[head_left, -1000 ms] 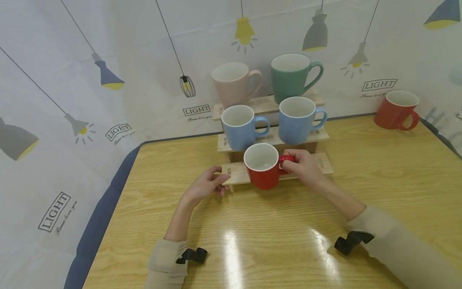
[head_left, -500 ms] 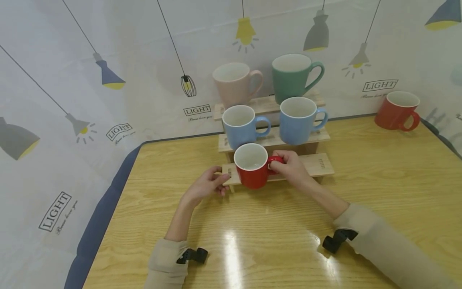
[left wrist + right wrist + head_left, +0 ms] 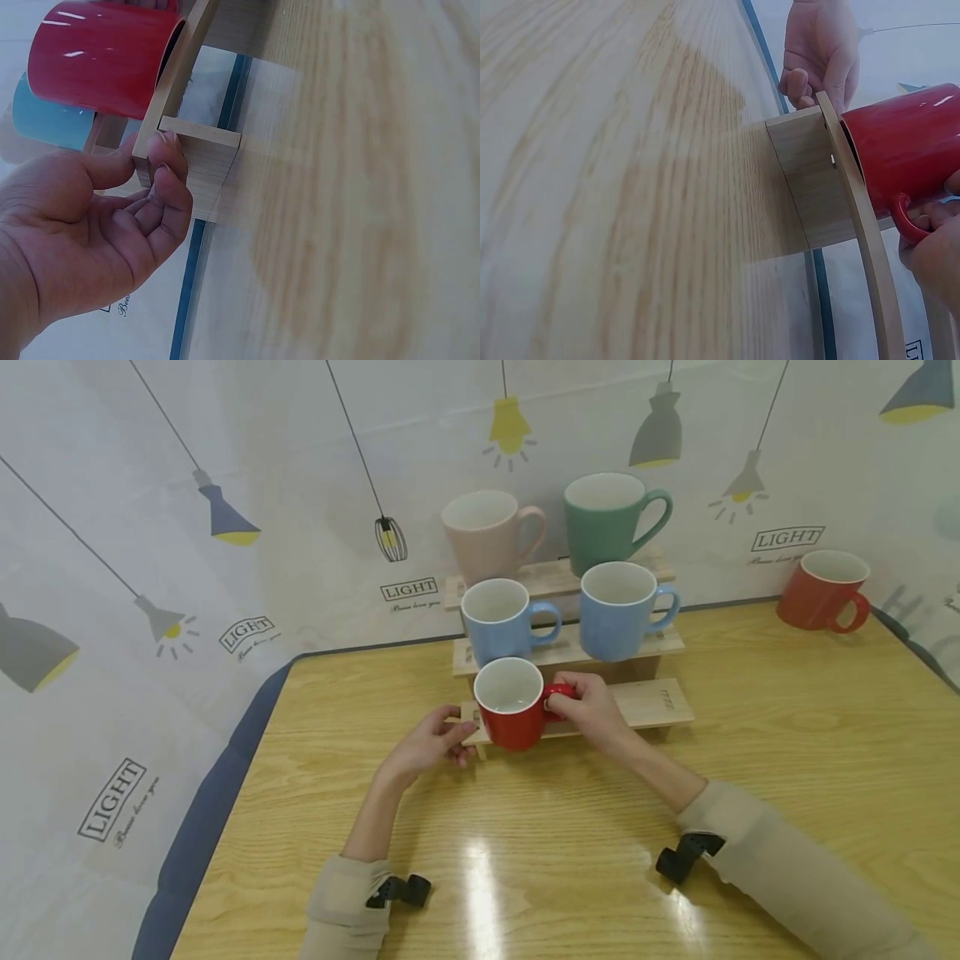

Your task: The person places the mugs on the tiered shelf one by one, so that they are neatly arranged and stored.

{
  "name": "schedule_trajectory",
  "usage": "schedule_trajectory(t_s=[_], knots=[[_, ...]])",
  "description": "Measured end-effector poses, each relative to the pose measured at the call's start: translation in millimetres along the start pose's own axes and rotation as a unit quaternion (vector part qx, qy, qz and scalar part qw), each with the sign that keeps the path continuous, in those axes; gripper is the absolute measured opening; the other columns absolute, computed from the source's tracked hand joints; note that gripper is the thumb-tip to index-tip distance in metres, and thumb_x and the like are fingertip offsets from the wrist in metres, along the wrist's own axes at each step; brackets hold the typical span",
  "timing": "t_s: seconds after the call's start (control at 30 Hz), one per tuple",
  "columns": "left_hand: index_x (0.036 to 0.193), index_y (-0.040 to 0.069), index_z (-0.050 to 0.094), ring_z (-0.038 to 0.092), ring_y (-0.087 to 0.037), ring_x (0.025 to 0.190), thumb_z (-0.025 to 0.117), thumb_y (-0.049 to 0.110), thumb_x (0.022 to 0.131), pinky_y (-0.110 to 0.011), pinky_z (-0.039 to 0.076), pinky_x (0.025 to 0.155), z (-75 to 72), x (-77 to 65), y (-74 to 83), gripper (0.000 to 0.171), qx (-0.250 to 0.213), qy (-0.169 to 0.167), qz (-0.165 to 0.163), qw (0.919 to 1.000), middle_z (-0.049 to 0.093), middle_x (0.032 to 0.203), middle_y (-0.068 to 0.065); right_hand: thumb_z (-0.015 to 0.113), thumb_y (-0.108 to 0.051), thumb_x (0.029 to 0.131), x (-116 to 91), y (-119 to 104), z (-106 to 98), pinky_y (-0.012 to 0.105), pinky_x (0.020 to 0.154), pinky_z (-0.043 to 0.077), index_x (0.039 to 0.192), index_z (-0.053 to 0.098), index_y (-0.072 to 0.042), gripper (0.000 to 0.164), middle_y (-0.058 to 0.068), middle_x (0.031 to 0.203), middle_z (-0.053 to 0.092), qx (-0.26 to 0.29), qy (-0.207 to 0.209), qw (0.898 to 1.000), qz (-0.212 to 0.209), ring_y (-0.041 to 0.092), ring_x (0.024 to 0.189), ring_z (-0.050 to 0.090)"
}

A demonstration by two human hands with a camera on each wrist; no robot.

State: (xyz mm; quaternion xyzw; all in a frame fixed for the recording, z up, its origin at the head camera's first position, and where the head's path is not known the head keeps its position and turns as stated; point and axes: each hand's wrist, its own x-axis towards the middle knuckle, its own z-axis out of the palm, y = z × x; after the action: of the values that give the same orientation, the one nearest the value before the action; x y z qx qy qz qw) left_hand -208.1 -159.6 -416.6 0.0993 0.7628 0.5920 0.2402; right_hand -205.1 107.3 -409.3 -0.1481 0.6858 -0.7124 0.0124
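My right hand (image 3: 592, 710) grips the handle of a red mug (image 3: 513, 722) by its right side. The mug is upright at the left part of the lowest step of a three-tier wooden stand (image 3: 648, 702). In the right wrist view, the red mug (image 3: 907, 142) has its base at the step's board, perhaps touching it. My left hand (image 3: 427, 743) pinches the left end of that step, thumb above and fingers below; the left wrist view shows the hand (image 3: 105, 217) at the board's corner. Two blue mugs (image 3: 498, 622) stand on the middle step.
On the top step are a pink mug (image 3: 483, 539) and a green mug (image 3: 603, 522). Another red mug (image 3: 821, 589) stands at the table's back right. A printed cloth (image 3: 315, 485) hangs behind the wooden table (image 3: 570, 860).
My right hand has slid the red mug leftward along the lowest step, towards my left hand. The left hand has kept its place at the step's end.
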Motion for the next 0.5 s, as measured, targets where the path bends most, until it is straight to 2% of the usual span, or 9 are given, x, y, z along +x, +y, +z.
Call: schedule_trajectory(t_s=[0.3,0.5], knots=[[0.137,-0.009,0.034,0.060,-0.017,0.067,0.052,0.016,0.107,-0.030,0.052,0.070,-0.6,0.0,-0.1,0.042,0.007,0.004,-0.013,0.9999,0.065,0.084,-0.012,0.052,0.009,0.085,-0.4,-2.2,2.1,0.023,0.059,0.043,0.066,0.038,-0.010,0.031,-0.005,0.059,0.034,-0.015,0.001,1.000,0.007,0.008,0.060,0.039],[0.136,-0.010,0.034,0.060,-0.016,0.067,0.052,0.015,0.108,-0.029,0.052,0.069,-0.7,-0.1,-0.5,0.042,0.005,0.003,-0.011,0.9999,0.065,0.084,-0.012,0.052,0.009,0.088,-1.8,-6.0,-2.4,0.024,0.063,0.046,0.069,0.040,-0.006,0.028,0.001,0.063,0.038,-0.061,-0.025,0.998,-0.003,0.013,0.064,0.044]])
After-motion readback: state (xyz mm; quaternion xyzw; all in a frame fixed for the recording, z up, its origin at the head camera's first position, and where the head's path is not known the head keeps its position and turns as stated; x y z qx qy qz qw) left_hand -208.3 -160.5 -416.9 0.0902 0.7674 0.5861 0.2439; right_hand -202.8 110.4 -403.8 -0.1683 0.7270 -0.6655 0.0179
